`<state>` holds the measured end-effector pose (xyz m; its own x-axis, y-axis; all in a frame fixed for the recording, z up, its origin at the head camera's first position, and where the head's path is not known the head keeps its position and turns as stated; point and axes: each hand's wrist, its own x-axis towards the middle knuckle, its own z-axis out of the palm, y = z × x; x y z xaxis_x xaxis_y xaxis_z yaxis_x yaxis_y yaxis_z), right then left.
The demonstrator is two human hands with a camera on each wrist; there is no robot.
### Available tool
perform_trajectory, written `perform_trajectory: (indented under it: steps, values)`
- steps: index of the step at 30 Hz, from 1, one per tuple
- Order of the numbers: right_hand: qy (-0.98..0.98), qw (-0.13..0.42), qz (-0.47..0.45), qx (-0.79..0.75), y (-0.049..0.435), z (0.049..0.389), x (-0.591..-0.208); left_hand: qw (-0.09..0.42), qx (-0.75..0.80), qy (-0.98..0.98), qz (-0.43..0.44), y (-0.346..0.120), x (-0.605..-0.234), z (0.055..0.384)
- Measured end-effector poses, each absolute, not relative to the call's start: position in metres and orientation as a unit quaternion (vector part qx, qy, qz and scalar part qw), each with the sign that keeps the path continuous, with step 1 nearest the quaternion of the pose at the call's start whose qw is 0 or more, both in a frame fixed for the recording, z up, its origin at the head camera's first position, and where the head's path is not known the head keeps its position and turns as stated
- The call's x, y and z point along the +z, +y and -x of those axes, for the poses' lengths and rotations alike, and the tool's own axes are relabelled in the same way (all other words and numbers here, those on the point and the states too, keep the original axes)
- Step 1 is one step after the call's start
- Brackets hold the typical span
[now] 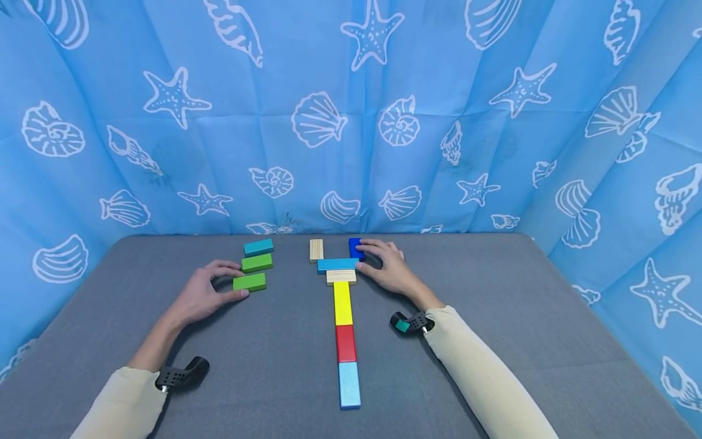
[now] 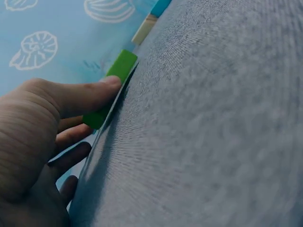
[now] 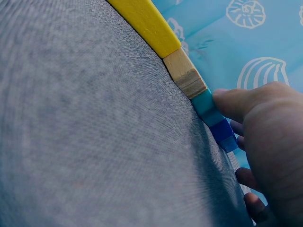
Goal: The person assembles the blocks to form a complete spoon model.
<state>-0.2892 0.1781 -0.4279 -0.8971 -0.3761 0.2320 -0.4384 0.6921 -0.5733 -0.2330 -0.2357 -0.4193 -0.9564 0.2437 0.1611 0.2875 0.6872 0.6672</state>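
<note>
On the grey felt-covered table [image 1: 493, 317], a line of flat wooden blocks runs away from the person: a light blue block [image 1: 349, 384] nearest, then a red block [image 1: 345, 343], a yellow block [image 1: 342, 303], a short natural-wood block [image 1: 341, 277] and a turquoise crossbar block [image 1: 337, 264] laid across the far end. An upright-lying natural-wood block [image 1: 316, 250] sits just beyond the crossbar's left end.

The right hand [image 1: 386, 268] has its fingers curled round a dark blue wooden block [image 1: 356, 248] just beyond the crossbar's right end, the thumb touching the crossbar. That block's long axis appears to run away from the person, parallel to the line, though the fingers hide much of it.

The left hand [image 1: 205, 294] pinches a green rectangular wooden block [image 1: 250, 281], thumb on the near edge. It lies flat, long axis left to right, left of the line and apart from it. A second green block [image 1: 256, 263] and a teal block [image 1: 258, 246] lie just beyond it.

Risk, as judged: the right thumb bears on the crossbar, so any sideways pressure could skew it and the short block touching it. A careless lift of the nearest green block could nudge its neighbour.
</note>
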Motion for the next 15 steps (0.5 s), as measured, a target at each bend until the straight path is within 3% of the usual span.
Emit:
perform_trajectory:
  steps: [15]
  values:
    - [-0.919, 0.055, -0.225, 0.32, 0.177, 0.289, -0.428, 0.079, -0.412, -0.889, 0.182, -0.207, -0.392, 0.226]
